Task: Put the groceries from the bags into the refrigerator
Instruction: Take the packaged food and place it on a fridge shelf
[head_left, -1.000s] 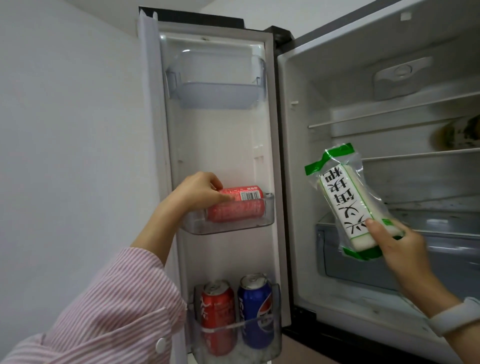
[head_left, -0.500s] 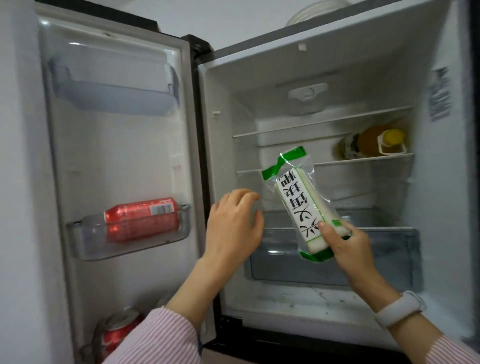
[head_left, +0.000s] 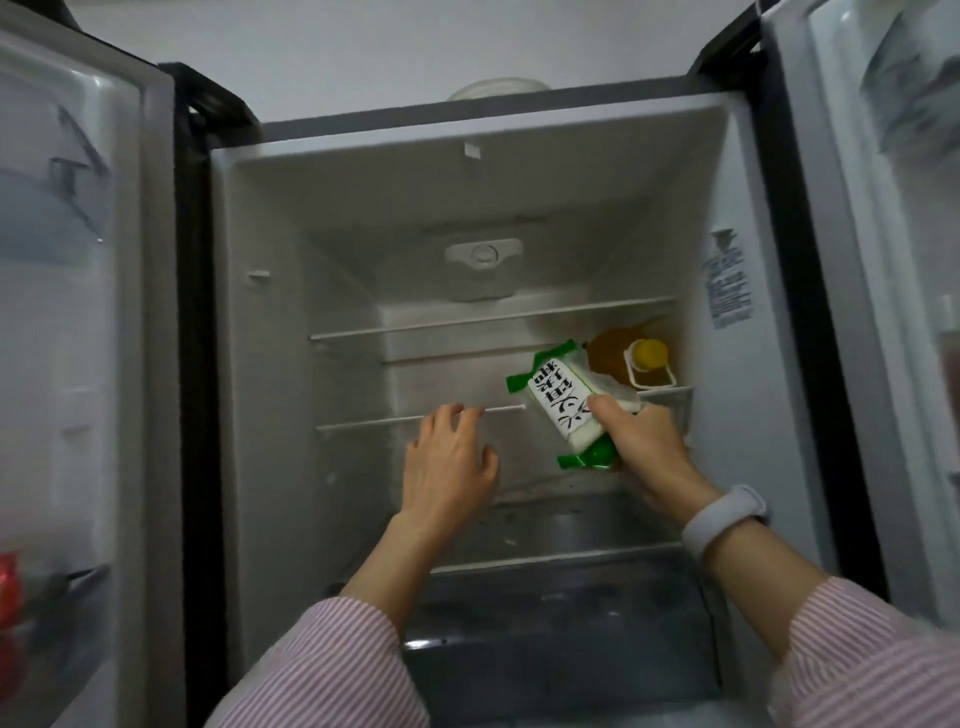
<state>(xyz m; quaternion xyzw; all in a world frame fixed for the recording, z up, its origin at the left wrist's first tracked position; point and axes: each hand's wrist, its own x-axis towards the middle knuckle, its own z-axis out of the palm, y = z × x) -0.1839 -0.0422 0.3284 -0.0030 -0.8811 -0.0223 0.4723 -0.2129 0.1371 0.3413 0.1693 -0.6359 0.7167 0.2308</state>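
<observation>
Refrigerator (head_left: 270, 364): both doors open, white interior, wire shelves; packet (head_left: 563, 402), white block in clear wrap with green ends and black lettering, tilted, upper end over the lower shelf (head_left: 363, 423) on the right side; right hand (head_left: 641, 441) clamped round the packet's lower end, thumb on its face; pale wristband (head_left: 724, 519) on that wrist; left hand (head_left: 449, 460) empty, fingers spread, tips at the shelf's front edge; bottle (head_left: 631, 358) of amber liquid, yellow cap, lying just behind the packet; drawer (head_left: 561, 613) below; striped sleeves.
</observation>
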